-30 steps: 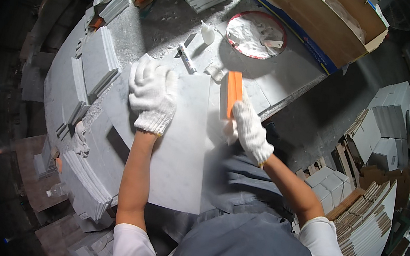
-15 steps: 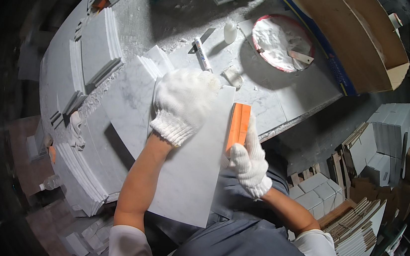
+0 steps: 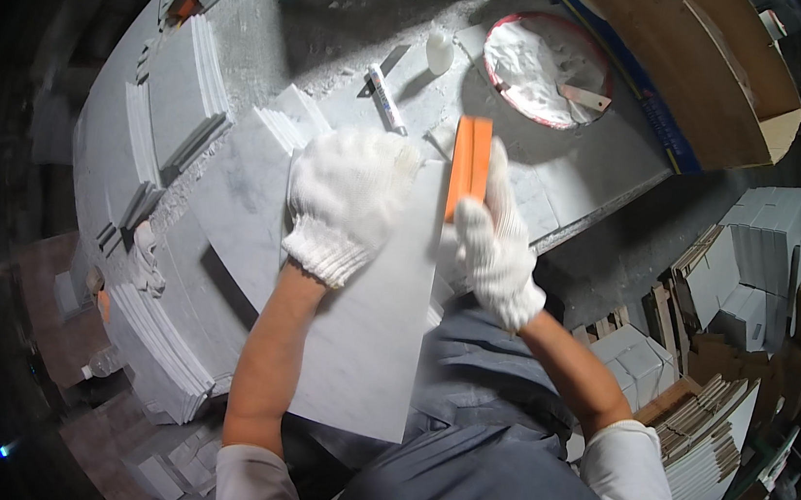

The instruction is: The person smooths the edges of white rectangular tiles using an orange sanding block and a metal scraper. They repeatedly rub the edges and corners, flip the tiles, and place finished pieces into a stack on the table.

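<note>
A pale grey marble tile point(image 3: 364, 363) slants from the worktable toward my lap. My left hand point(image 3: 352, 196), in a white knit glove, grips it near its far end, the fingers closed and partly hidden. Along the tile's right edge, my gloved right hand point(image 3: 501, 236) holds an orange sanding block point(image 3: 470, 165) upright, its thumb across the near end. The block's far end reaches slightly past the tile's far corner. Just beyond the left hand lie a white marker tube point(image 3: 387, 100) and a small white bottle point(image 3: 439, 49).
A red-rimmed bowl point(image 3: 487, 59) of white paste holds a scraper point(image 3: 584, 98). Behind it stands an open cardboard box point(image 3: 694, 56). Tile stacks point(image 3: 161, 342) line the table's left side. White cartons point(image 3: 762, 249) and stacked boards point(image 3: 711, 449) stand at the right. Dust covers the table point(image 3: 335, 38).
My right hand has slid the orange sanding block away from me along the tile's right edge, toward the far corner. My left hand stays on the tile.
</note>
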Tool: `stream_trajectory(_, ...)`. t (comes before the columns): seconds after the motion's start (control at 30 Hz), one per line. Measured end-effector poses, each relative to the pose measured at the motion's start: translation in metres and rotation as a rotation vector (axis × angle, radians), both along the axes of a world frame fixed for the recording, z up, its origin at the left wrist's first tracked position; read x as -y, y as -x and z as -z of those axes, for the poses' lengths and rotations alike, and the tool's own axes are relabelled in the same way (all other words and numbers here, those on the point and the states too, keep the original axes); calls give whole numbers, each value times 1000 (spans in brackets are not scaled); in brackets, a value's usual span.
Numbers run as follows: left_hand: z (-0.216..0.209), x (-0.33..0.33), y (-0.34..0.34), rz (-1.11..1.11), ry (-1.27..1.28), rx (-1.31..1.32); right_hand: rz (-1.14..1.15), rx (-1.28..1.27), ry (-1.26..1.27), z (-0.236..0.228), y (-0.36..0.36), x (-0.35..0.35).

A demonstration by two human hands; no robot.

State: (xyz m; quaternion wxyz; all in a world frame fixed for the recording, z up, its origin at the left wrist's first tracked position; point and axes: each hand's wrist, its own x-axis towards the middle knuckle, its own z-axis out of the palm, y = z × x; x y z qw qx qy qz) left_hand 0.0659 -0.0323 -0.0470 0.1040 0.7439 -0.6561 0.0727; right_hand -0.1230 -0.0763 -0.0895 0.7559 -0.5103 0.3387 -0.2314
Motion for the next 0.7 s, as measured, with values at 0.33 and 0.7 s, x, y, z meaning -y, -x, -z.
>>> stream_trajectory(0.33,-5,0,5,-21,-15,-29,-81,90,-54,-1,15,3)
stream_trajectory(0.7,1,-13,20,-109,257,-112,36,-533,681,48,88,48)
